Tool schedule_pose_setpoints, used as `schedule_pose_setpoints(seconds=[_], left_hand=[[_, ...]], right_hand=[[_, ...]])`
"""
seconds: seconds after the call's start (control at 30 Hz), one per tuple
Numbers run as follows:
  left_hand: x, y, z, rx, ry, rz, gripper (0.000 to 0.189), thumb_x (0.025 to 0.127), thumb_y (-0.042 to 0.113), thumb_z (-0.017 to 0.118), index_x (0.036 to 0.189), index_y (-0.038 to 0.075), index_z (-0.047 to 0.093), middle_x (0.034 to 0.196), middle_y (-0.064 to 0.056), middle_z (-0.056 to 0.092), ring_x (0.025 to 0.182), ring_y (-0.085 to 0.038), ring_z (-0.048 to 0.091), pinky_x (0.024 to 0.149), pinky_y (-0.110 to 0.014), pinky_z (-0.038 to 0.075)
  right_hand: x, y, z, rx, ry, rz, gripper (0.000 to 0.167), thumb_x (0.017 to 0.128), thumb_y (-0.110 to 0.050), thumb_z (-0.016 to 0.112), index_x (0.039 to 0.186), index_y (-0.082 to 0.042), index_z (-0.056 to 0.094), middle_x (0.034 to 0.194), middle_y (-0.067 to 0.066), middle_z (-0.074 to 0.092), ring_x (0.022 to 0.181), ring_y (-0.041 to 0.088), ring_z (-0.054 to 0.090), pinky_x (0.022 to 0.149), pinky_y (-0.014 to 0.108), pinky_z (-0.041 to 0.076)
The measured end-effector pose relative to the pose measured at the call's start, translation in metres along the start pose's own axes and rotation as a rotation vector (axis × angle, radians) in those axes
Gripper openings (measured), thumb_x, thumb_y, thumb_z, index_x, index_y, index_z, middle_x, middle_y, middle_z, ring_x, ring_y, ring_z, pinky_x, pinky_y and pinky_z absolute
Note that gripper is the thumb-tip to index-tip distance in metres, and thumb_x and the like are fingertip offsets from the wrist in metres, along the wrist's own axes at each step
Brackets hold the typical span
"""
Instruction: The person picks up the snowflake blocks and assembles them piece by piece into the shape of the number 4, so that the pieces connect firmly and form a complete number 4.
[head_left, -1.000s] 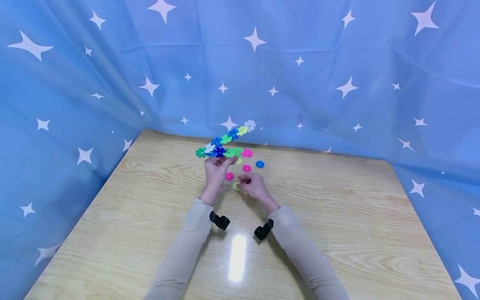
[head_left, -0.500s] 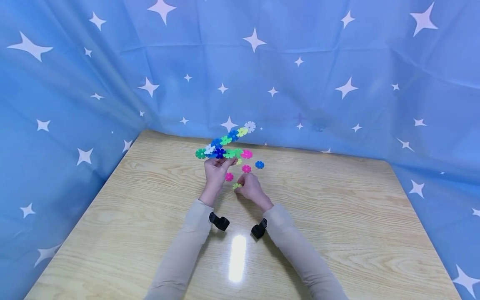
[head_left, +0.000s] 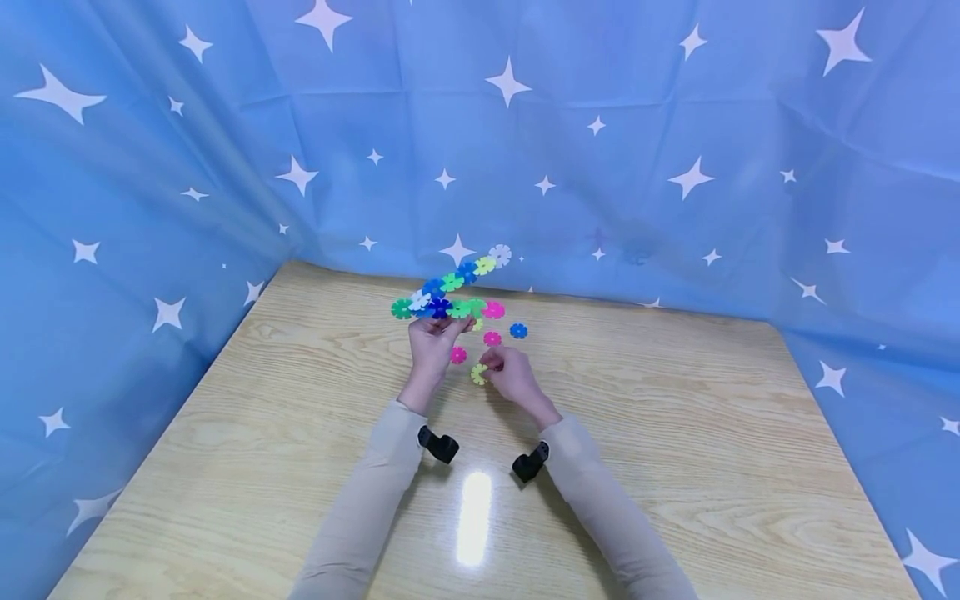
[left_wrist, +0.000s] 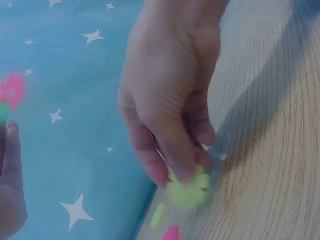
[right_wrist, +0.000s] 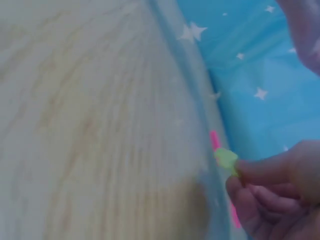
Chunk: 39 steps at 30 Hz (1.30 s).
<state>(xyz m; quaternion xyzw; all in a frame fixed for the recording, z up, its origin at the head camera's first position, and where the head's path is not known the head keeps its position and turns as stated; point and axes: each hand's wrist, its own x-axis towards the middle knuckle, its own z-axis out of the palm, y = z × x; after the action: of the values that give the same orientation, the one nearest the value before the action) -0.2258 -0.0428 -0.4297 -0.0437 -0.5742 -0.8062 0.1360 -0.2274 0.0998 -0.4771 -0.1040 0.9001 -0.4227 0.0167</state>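
My left hand (head_left: 431, 348) grips a joined-up string of flower-shaped interlocking plastic discs (head_left: 440, 307) in green, blue, white, yellow and pink. One branch of it slants up to a white disc (head_left: 500, 256); the other ends in a pink disc (head_left: 493, 310). To its right and nearer, my right hand (head_left: 513, 375) pinches a single yellow-green disc (head_left: 478, 374) at its edge. The left wrist view shows that disc (left_wrist: 188, 192) close up, under the thumb and fingers. Only part of my left hand (left_wrist: 12, 185) appears there, at the left edge.
Loose discs lie between and beyond the hands: a pink disc (head_left: 458, 355), another pink disc (head_left: 492, 338), a blue disc (head_left: 518, 331) and a yellow disc (head_left: 478, 324). The wooden table (head_left: 675, 433) ends at a blue star-printed curtain (head_left: 570, 208).
My right hand has gone down to the yellow-green disc, taken it between the fingers and drawn back slightly to the right with it, turning its face. My left hand has stayed in place.
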Motion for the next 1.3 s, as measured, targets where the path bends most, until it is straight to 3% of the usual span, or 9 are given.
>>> schedule_pose_setpoints(seconds=[0.17, 0.4, 0.63, 0.8, 1.0, 1.3], left_hand=[[0.000, -0.002, 0.000, -0.020, -0.007, 0.025, 0.014, 0.083, -0.009, 0.063, 0.090, -0.021, 0.063, 0.073, -0.013, 0.070, 0.065, -0.009, 0.068, 0.075, -0.030, 0.058], [0.000, -0.003, -0.001, -0.036, -0.017, 0.052, 0.015, 0.083, -0.010, 0.063, 0.091, -0.023, 0.061, 0.072, -0.010, 0.070, 0.065, -0.009, 0.068, 0.076, -0.029, 0.057], [-0.001, -0.002, -0.001, -0.014, -0.023, 0.047, 0.015, 0.083, -0.010, 0.063, 0.091, -0.023, 0.061, 0.075, -0.018, 0.069, 0.065, -0.009, 0.068, 0.077, -0.029, 0.057], [-0.001, -0.004, -0.002, -0.001, -0.016, 0.039, 0.014, 0.083, -0.010, 0.063, 0.090, -0.022, 0.062, 0.075, -0.019, 0.069, 0.066, -0.008, 0.068, 0.078, -0.029, 0.057], [-0.001, -0.006, -0.001, -0.008, -0.023, 0.067, 0.013, 0.082, -0.011, 0.063, 0.088, -0.022, 0.062, 0.075, -0.022, 0.068, 0.065, -0.009, 0.068, 0.077, -0.030, 0.057], [-0.001, -0.005, 0.000, -0.021, -0.033, 0.075, 0.011, 0.082, -0.012, 0.062, 0.083, -0.023, 0.061, 0.074, -0.021, 0.068, 0.065, -0.009, 0.068, 0.075, -0.031, 0.058]], right_hand=[[-0.004, -0.003, -0.015, 0.163, 0.072, 0.030, 0.019, 0.081, 0.005, 0.067, 0.099, 0.005, 0.066, 0.079, 0.011, 0.063, 0.065, 0.013, 0.056, 0.056, 0.021, 0.048], [-0.009, -0.016, -0.043, 0.399, 0.191, 0.072, 0.017, 0.083, 0.004, 0.066, 0.100, 0.008, 0.066, 0.080, 0.014, 0.064, 0.062, 0.006, 0.058, 0.057, 0.020, 0.053], [-0.014, -0.029, -0.064, 0.538, 0.284, 0.052, 0.018, 0.084, 0.005, 0.065, 0.100, 0.011, 0.062, 0.079, 0.007, 0.065, 0.065, 0.005, 0.062, 0.060, 0.021, 0.056], [-0.015, -0.035, -0.070, 0.585, 0.336, 0.016, 0.017, 0.084, 0.004, 0.066, 0.099, 0.011, 0.062, 0.079, 0.002, 0.067, 0.066, 0.005, 0.063, 0.062, 0.022, 0.057], [-0.015, -0.038, -0.071, 0.652, 0.390, -0.035, 0.017, 0.083, 0.006, 0.066, 0.097, 0.013, 0.060, 0.074, -0.004, 0.067, 0.065, 0.006, 0.064, 0.066, 0.033, 0.059], [-0.014, -0.039, -0.073, 0.660, 0.387, -0.079, 0.018, 0.082, 0.007, 0.067, 0.097, 0.015, 0.059, 0.075, -0.002, 0.068, 0.066, 0.006, 0.064, 0.062, 0.024, 0.057]])
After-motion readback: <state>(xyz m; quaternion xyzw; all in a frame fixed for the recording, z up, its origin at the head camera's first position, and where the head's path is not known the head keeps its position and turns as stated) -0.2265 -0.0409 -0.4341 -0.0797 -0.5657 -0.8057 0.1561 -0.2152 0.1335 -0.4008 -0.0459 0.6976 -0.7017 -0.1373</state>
